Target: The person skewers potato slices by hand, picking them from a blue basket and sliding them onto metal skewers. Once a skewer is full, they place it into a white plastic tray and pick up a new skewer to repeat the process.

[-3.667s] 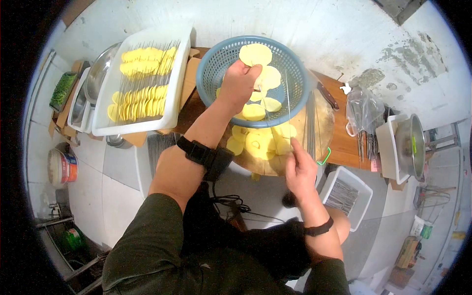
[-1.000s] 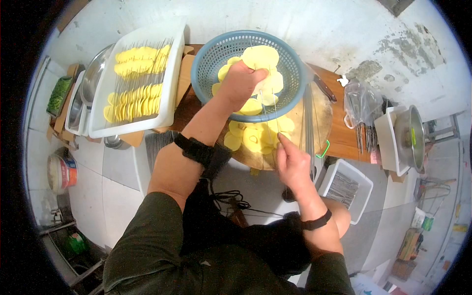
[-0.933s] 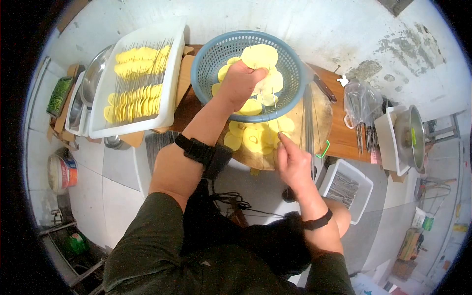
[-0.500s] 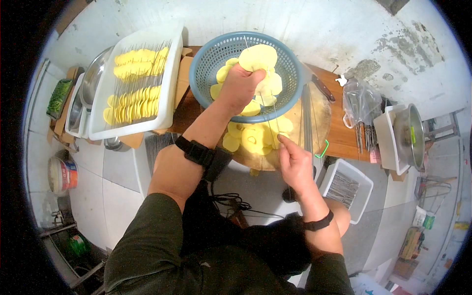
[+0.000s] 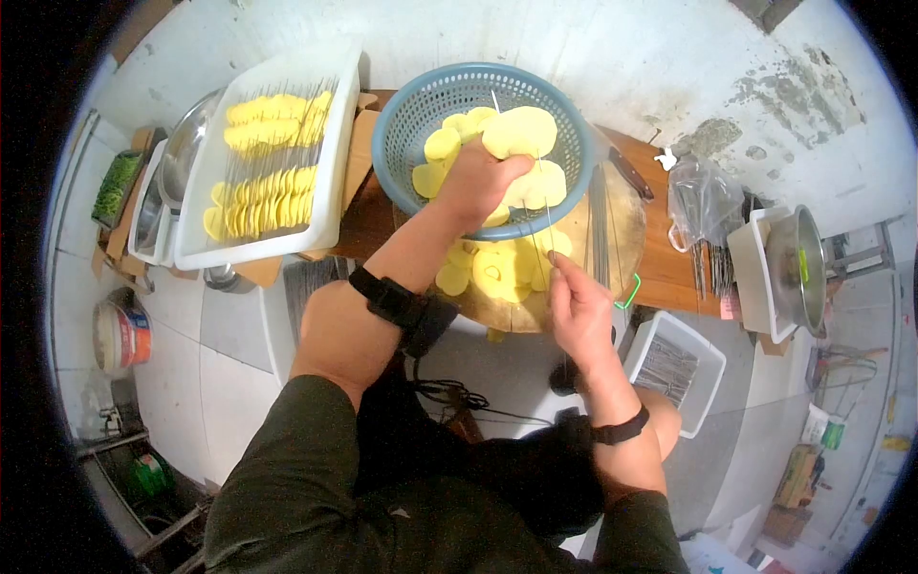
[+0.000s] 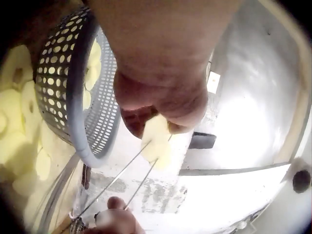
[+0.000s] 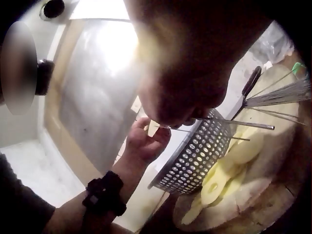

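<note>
Over the blue-grey colander (image 5: 384,158), my left hand (image 5: 475,182) grips thin round yellow potato slices (image 5: 521,132) between thumb and fingers. A metal skewer (image 6: 122,169) runs into these slices, and a second skewer (image 6: 140,184) enters beside it. One skewer tip sticks out above the top slice in the head view. My right hand (image 5: 580,311), lower and to the right, pinches a skewer's lower end between thumb and fingertips. More slices (image 5: 442,145) lie inside the colander. Others (image 5: 502,273) are heaped on the round wooden board (image 5: 617,215) below it.
A white tray (image 5: 335,206) at left holds rows of skewered slices. Bare skewers (image 5: 600,230) and a knife (image 5: 629,174) lie on the board's right side. A white bin (image 5: 710,383) of skewers stands lower right, near a plastic bag (image 5: 706,201) and metal bowl (image 5: 808,273).
My left hand has shifted slightly right and down with the slices over the past half second. My right hand has come up a little, nearer to them, still pinching the skewer.
</note>
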Demonstrator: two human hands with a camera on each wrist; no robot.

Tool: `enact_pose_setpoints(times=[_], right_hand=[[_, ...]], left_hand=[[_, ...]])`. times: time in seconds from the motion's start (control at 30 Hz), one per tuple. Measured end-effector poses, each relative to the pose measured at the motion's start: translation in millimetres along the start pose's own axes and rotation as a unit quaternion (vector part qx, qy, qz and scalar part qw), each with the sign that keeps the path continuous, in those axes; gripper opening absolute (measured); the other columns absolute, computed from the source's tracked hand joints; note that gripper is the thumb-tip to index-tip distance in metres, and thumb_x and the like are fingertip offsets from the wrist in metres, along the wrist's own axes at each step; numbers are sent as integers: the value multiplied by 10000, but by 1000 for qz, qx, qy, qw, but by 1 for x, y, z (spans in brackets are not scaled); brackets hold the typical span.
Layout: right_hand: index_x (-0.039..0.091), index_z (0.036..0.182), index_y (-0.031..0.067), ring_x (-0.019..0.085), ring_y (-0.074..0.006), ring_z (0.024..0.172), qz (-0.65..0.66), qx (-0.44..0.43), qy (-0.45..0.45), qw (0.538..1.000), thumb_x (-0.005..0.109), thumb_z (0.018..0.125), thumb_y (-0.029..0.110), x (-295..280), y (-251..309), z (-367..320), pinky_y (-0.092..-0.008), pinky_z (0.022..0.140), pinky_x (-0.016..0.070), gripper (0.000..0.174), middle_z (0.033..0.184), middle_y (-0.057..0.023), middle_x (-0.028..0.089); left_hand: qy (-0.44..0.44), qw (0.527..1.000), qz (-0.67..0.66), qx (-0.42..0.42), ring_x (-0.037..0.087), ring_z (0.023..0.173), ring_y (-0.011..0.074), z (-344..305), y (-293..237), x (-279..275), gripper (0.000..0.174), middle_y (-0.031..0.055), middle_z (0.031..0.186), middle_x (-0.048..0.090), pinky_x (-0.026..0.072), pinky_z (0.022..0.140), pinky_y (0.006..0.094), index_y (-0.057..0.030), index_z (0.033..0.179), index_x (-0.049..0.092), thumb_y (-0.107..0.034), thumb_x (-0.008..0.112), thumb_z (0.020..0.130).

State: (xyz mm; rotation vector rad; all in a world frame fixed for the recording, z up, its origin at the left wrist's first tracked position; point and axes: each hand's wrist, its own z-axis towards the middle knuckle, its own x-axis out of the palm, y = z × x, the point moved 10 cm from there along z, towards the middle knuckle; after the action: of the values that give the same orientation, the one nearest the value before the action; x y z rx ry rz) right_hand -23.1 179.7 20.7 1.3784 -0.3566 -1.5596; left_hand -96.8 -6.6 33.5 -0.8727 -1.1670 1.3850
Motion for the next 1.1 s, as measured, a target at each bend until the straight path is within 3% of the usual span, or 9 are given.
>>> enact_pose_setpoints(times=[0.1,0.17,0.2,0.3,0.37,0.47,0.57,0.97,1.1], right_hand=[[655,1089,4,674,-346,774,-22,-34,-20,999,594,866,64,0,-1,-1,-386,691,540,239,856,-220,664],[657,1091,11,672,-342,757,-32,-61,-29,997,600,859,60,2,4,-2,-387,681,540,244,843,-213,663],[657,1093,18,668,-340,740,-39,-71,-28,996,606,852,57,4,7,-3,-389,671,539,250,829,-209,660],[654,1098,28,662,-338,716,-62,-85,-21,994,614,841,53,7,9,-4,-393,655,538,261,807,-201,656],[651,1100,30,659,-338,709,-76,-90,-13,993,617,837,51,9,12,-4,-395,650,537,266,801,-199,654],[643,1103,27,659,-338,706,-80,-83,-5,993,614,842,52,12,13,-3,-397,648,538,264,793,-196,654],[642,1103,25,659,-338,702,-72,-87,-9,994,612,845,53,13,15,-4,-398,645,539,261,792,-199,654],[645,1098,18,665,-342,731,-65,-78,-11,995,608,852,52,9,17,-5,-395,662,541,251,815,-208,657],[648,1093,17,664,-342,725,-69,-86,-12,994,613,846,46,8,19,-5,-390,658,539,251,812,-208,657]], left_hand=[[-42,990,-127,-53,621,893,164,0,8,-8,267,84,964,636,540,740,316,23,1088,588,-109,583,855],[-53,979,-70,185,618,896,168,-10,-25,-16,321,87,1007,618,542,738,314,28,1133,551,-152,603,873],[-55,979,-69,184,618,896,168,-9,-20,-19,321,87,1007,618,542,738,314,28,1133,551,-152,603,873],[-61,994,-58,75,654,929,281,3,-4,-19,347,132,1043,626,560,794,346,-11,1193,531,-141,599,878],[-130,931,-308,-144,665,886,273,1,31,-20,295,134,1043,627,582,749,382,-23,1156,541,-163,584,899],[-119,932,-313,-139,614,895,171,-1,23,-20,364,81,1021,606,546,735,323,22,1163,519,-181,623,878],[-133,938,-294,-128,665,882,249,2,29,-26,261,126,1016,634,589,719,390,-18,1118,550,-188,560,921],[-106,909,-370,-163,656,864,258,12,41,-29,268,121,1003,640,564,756,400,-17,1090,564,-230,479,951],[-102,914,-362,-155,637,859,177,9,30,-26,258,81,983,632,545,731,319,-3,1087,566,-192,564,912]])
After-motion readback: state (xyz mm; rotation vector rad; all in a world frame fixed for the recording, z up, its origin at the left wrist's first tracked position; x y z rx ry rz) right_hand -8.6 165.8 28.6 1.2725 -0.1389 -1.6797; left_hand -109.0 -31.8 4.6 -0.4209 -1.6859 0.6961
